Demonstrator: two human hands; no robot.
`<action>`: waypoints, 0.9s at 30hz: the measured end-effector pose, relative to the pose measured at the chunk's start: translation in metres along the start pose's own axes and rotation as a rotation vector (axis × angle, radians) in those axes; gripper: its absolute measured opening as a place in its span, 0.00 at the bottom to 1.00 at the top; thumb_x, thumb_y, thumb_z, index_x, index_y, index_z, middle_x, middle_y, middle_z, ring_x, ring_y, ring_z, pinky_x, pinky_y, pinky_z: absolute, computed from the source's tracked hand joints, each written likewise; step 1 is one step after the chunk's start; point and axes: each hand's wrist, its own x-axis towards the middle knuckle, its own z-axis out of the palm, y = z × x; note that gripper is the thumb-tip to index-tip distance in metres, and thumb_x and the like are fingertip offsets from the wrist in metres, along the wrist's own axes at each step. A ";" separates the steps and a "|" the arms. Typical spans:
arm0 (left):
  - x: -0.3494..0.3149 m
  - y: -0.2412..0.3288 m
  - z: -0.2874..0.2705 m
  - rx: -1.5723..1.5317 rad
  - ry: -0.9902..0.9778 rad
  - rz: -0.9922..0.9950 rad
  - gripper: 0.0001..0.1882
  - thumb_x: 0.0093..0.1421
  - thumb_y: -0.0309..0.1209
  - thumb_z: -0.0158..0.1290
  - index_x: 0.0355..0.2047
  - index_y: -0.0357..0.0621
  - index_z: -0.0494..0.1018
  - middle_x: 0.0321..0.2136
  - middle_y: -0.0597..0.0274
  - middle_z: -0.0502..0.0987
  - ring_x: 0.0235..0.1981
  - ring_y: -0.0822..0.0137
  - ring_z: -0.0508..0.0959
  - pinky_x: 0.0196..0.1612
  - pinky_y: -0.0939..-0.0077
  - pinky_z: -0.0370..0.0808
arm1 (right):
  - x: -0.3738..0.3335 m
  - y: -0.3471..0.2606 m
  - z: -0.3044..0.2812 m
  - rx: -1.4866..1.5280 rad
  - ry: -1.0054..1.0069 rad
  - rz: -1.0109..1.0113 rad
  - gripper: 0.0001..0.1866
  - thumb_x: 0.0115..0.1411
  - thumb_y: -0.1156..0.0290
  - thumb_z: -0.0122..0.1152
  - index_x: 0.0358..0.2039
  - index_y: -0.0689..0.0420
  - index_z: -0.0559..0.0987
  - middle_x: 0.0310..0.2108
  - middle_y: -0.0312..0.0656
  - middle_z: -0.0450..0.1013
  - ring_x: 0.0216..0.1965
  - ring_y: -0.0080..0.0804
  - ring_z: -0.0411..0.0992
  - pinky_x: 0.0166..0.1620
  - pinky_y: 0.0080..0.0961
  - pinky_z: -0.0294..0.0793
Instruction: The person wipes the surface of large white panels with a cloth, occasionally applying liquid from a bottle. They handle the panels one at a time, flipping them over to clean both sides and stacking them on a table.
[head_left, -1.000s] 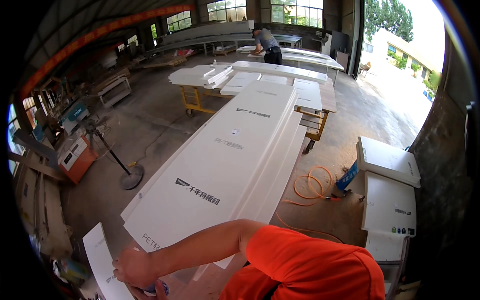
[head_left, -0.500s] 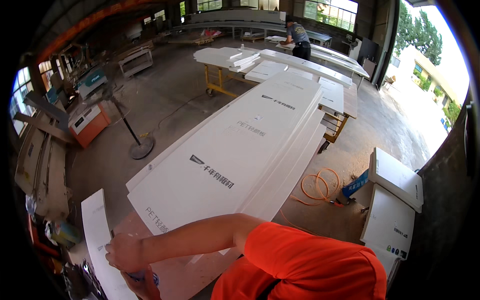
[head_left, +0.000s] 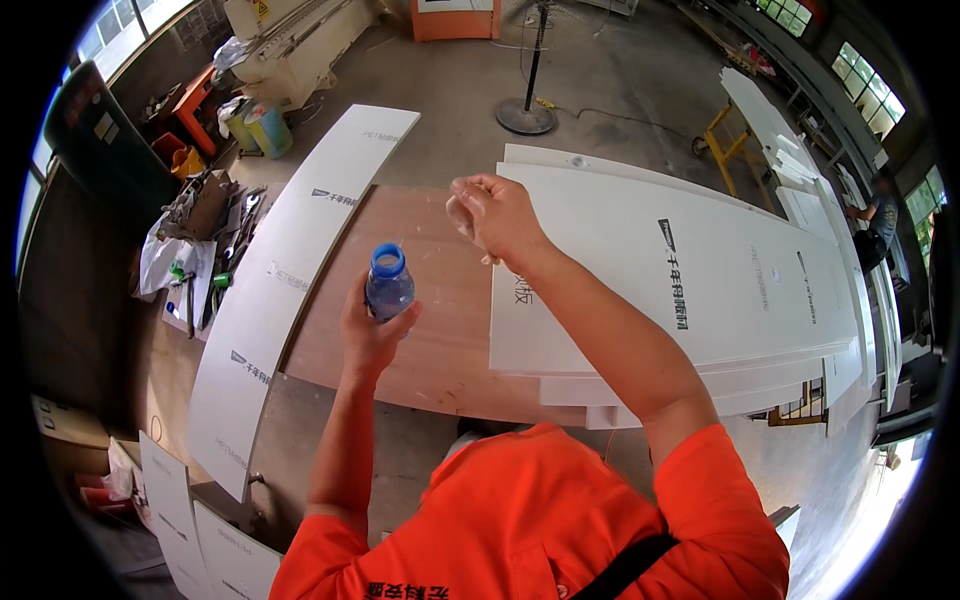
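My left hand (head_left: 370,335) grips a small clear blue plastic bottle (head_left: 388,290) upright, its blue-ringed neck uncapped. My right hand (head_left: 500,215) hovers just above and right of it, its fingers pinched on a small pale piece that looks like the bottle cap (head_left: 461,213). Both hands hang over a brown plywood board (head_left: 440,340). A stack of white panels (head_left: 700,290) lies on that board's right side, under my right forearm.
A long white panel (head_left: 290,270) lies along the board's left edge. Hand tools and bags (head_left: 205,250) are scattered on the floor at the left. A fan stand (head_left: 527,115) rises beyond the board. Another person (head_left: 875,215) works at the far right by more panels.
The view has swung round from the workshop's far end to the board below me. My arm, earlier stretched low to the left with the bottle, is raised; both hands now meet over the board.
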 end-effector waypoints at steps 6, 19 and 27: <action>0.015 -0.088 0.003 -0.228 0.100 -0.056 0.32 0.52 0.27 0.72 0.56 0.42 0.72 0.47 0.62 0.78 0.46 0.68 0.80 0.49 0.71 0.79 | 0.026 0.070 -0.068 -0.433 0.166 -0.334 0.22 0.72 0.59 0.58 0.58 0.62 0.76 0.41 0.42 0.78 0.38 0.33 0.75 0.44 0.34 0.77; -0.035 -0.204 0.015 0.003 0.333 -0.120 0.38 0.52 0.30 0.73 0.62 0.39 0.68 0.51 0.60 0.77 0.52 0.64 0.77 0.57 0.69 0.74 | 0.143 0.095 -0.083 -1.355 -0.089 -0.462 0.52 0.70 0.28 0.38 0.73 0.65 0.59 0.77 0.54 0.49 0.80 0.47 0.41 0.79 0.40 0.41; -0.036 -0.203 0.009 0.038 0.272 -0.150 0.40 0.55 0.31 0.72 0.65 0.39 0.66 0.54 0.57 0.76 0.56 0.62 0.76 0.60 0.66 0.72 | 0.122 0.116 -0.230 -1.288 0.222 -0.155 0.51 0.70 0.29 0.39 0.75 0.61 0.57 0.78 0.50 0.49 0.79 0.45 0.44 0.78 0.40 0.43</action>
